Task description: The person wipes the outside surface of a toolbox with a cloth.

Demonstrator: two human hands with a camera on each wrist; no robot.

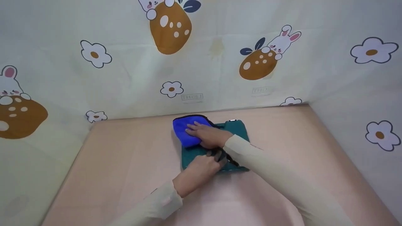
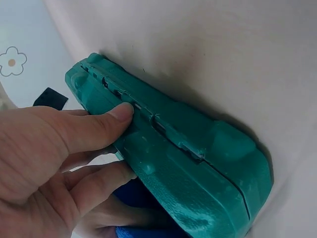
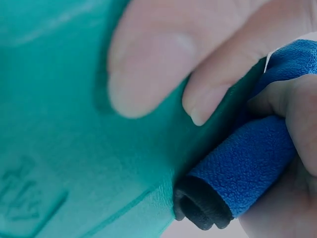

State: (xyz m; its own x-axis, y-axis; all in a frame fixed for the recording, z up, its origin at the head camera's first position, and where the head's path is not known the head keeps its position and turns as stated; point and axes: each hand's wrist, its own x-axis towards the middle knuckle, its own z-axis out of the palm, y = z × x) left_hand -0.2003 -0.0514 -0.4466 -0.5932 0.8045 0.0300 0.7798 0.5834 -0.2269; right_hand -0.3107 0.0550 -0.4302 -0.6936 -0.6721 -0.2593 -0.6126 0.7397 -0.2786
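A green hard plastic case (image 1: 235,128) lies flat on the table, with a seam and hinge-like pieces along its side in the left wrist view. My left hand (image 1: 202,169) holds the near part of the case, its thumb (image 2: 121,113) on the seam side and its fingers against the broad face. A blue cloth (image 1: 182,130) with black edging is spread over the case's far left part. On the cloth lies my right hand (image 1: 212,135), fingers extended and spread. The right wrist view shows a rolled edge of the blue cloth (image 3: 252,163) beside the green surface.
The table has a pale pink cover (image 1: 125,163). A printed cloth wall (image 1: 213,72) with rabbits and flowers stands behind it and along both sides. A small black square piece (image 2: 51,99) shows beyond the case in the left wrist view.
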